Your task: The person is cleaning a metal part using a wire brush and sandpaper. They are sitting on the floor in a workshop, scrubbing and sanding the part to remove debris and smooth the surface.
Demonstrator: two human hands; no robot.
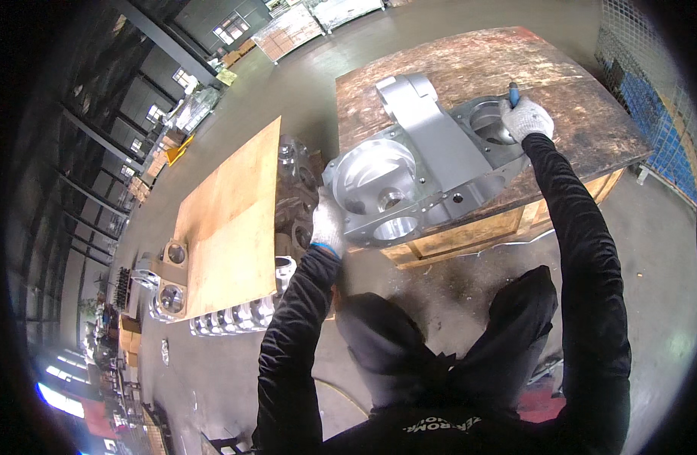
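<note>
A large silver machined metal casting (451, 152) with round bores and a raised arm lies on a worn wooden table (485, 64). My left hand (327, 220), in a white knit glove with a blue cuff edge, grips the casting's left rim; some of its fingers are hidden. At the casting's far right end, my right hand (529, 120), also gloved in white, is closed around a short blue tool (513, 94). The tool's handle points up beside the smaller round bore, and its working end is hidden, so its exact kind cannot be told.
Left of the table, a plywood sheet (231, 227) lies among more metal castings (291, 174), with a row of silver parts (234, 317) along its near edge. A wire mesh cage (648, 91) stands at the right. Wrapped pallets (288, 34) sit far back.
</note>
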